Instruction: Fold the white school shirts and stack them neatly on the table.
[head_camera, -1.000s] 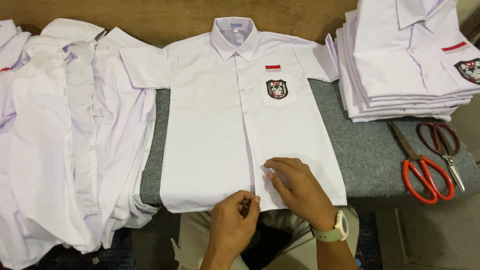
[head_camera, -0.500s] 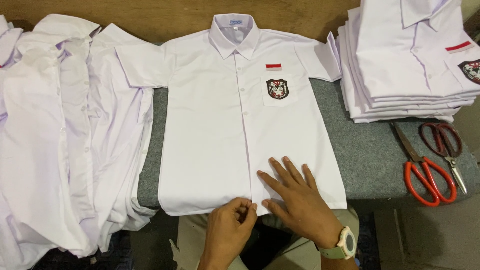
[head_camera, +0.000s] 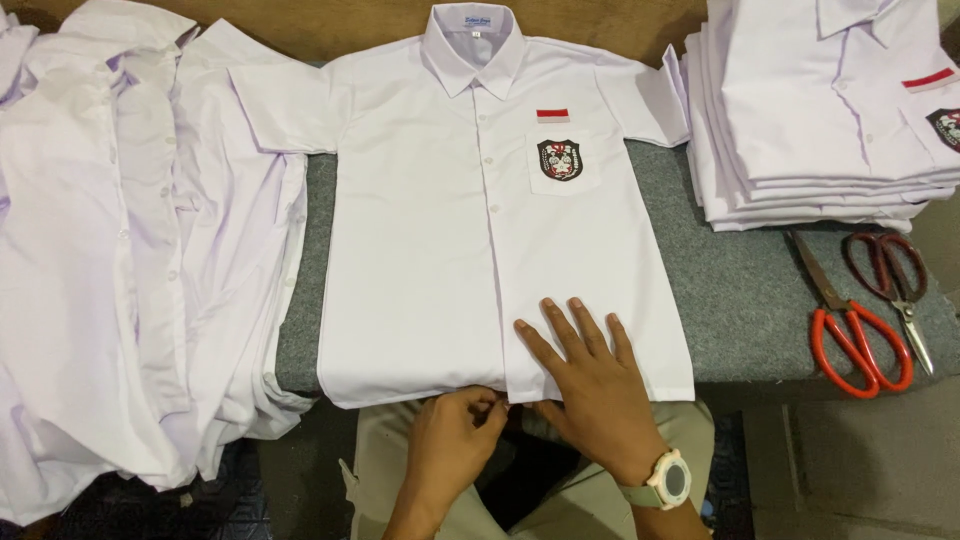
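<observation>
The right hand (head_camera: 590, 385) is laid flat, fingers spread, on the lower right front of the shirt (head_camera: 480, 230), evidently to pin the cloth smooth; nothing is gripped by it. The left hand (head_camera: 455, 435) is pinched shut on the hem at bottom centre, where the two front panels meet, seemingly to keep the edges level. The shirt is spread face up, buttoned, at the middle of the frame on the grey desk (head_camera: 750, 290). Loose shirts (head_camera: 120, 250) are draped at the left, a folded stack (head_camera: 820, 110) is kept at upper right, and scissors (head_camera: 865, 310) are left below it, near the right edge.
</observation>
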